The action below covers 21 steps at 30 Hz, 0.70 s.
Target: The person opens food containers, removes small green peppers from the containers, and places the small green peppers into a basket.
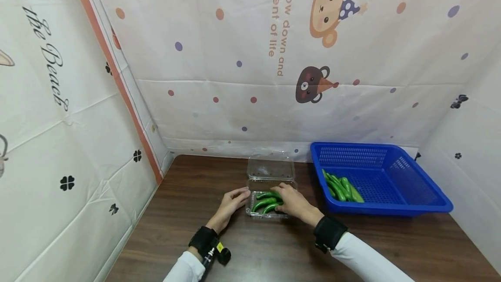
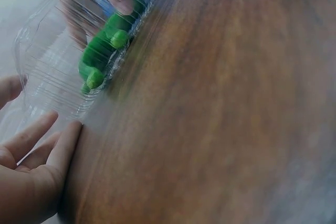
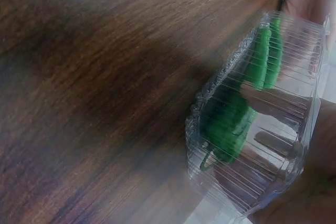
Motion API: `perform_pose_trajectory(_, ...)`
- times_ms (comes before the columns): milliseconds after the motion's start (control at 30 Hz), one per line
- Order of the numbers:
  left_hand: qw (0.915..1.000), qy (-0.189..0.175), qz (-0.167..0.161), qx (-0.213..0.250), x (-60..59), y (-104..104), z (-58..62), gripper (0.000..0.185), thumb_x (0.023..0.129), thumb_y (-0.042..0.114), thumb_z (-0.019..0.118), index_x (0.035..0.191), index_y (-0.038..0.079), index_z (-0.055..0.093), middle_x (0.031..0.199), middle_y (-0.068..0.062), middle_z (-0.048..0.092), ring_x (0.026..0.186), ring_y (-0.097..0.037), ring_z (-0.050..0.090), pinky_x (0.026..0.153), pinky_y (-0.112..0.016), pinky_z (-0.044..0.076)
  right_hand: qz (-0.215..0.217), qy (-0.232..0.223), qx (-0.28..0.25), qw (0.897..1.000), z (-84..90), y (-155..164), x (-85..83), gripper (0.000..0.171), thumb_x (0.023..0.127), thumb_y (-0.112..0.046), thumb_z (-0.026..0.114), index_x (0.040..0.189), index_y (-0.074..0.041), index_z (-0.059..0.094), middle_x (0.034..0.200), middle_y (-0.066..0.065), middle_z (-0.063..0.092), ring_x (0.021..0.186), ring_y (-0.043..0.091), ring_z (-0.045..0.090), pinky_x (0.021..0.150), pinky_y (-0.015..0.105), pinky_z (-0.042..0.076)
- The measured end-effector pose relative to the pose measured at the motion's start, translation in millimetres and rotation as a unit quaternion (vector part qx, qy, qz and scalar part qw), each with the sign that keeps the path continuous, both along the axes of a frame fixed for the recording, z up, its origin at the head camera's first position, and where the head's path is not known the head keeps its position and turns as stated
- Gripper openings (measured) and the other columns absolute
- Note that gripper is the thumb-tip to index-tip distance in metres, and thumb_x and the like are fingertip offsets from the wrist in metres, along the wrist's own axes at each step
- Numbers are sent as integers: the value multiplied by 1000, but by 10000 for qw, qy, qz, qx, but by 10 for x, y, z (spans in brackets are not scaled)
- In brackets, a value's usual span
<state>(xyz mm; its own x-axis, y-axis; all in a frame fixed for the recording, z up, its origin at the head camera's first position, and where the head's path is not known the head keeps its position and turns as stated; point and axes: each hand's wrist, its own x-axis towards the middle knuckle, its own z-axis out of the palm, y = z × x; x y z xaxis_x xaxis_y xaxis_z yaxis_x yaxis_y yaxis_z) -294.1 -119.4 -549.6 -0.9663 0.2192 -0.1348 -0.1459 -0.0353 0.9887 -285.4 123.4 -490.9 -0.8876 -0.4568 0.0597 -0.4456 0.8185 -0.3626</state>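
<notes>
A clear plastic clamshell box (image 1: 268,216) rests on the table with its lid (image 1: 271,169) folded back. Several green chili peppers (image 1: 261,204) lie inside it. My left hand (image 1: 230,207) is at the box's left side, its fingers fairly straight and the thumb near the rim in the left wrist view. Over the right side, my right hand (image 1: 295,203) reaches into the box. Through the ribbed wall in the right wrist view, its fingers and thumb lie around a green pepper (image 3: 226,127). Part of that pepper is hidden in the head view.
A blue plastic basket (image 1: 391,209) stands to the right, with more green peppers (image 1: 341,188) at its left end. The brown wooden table (image 1: 250,251) is bordered by printed white sheets (image 1: 219,121) at the back and sides.
</notes>
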Motion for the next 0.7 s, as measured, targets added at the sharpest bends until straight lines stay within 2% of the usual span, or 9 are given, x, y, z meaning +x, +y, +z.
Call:
perform_pose_trajectory(133, 10000, 66, 4, 26, -1, 1, 5, 55, 102, 33, 66, 140, -6, 57, 154, -24, 48, 139, -35, 53, 115, -42, 52, 88, 93, 194, 9997, 7, -6, -14, 59, 76, -10, 91, 128, 2, 67, 112, 16, 63, 102, 33, 65, 80, 48, 62)
perform_pose_trajectory(367, 9999, 86, 38, 65, 5, 1, 7, 53, 102, 30, 66, 140, -6, 57, 153, -24, 49, 139, -35, 53, 115, -42, 52, 497, 406, 595, 9962, 30, -3, -26, 54, 70, -9, 93, 118, 2, 70, 101, 13, 66, 94, 30, 64, 72, 44, 60)
perform_pose_trajectory(533, 9999, 93, 56, 72, 1, 10, 3, 53, 102, 31, 65, 139, -7, 57, 152, -24, 50, 138, -34, 54, 114, -41, 52, 551, 488, 456, 9962, 12, -5, -50, 54, 68, -7, 93, 117, 2, 70, 96, 10, 63, 81, 22, 61, 66, 37, 56)
perform_pose_trajectory(700, 9999, 72, 55, 115, 13, 12, 8, 52, 102, 29, 65, 139, -7, 57, 153, -24, 49, 137, -34, 55, 114, -40, 53, 369, 260, 272, 9986, -13, 1, -55, 55, 72, -5, 91, 122, 2, 69, 100, 10, 60, 79, 17, 55, 65, 33, 52)
